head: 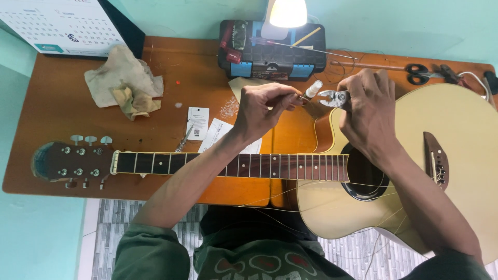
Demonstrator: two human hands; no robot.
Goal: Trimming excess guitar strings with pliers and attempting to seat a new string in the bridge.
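A guitar [456, 155] lies flat on a brown table [57, 103], with its headstock at 9 o'clock and its pale body at 3 o'clock. Both hands work above the neck, near the middle of the view.

The left hand [262, 106] has its fingers curled together, and the fingertips pinch a thin string [303, 98] at its 3 o'clock side. The right hand [368, 106] is closed around pliers [332, 97]; the metal nose points to 9 o'clock and meets the string just beside the left fingertips. A small white bottle [313, 89] stands just behind the pliers.

Loose strings hang off the guitar body at 6 o'clock.

At 12 o'clock a black toolbox [272, 52] with blue clasps sits under a lit lamp [288, 13]. Scissors [417, 73] lie at 2 o'clock. At 10 o'clock lies a crumpled beige cloth [124, 83], and behind it stands a white calendar [57, 23]. Between cloth and left hand lie a small white rectangular tag [197, 123] and a white paper sleeve [217, 134], both flat on the table, touching each other.
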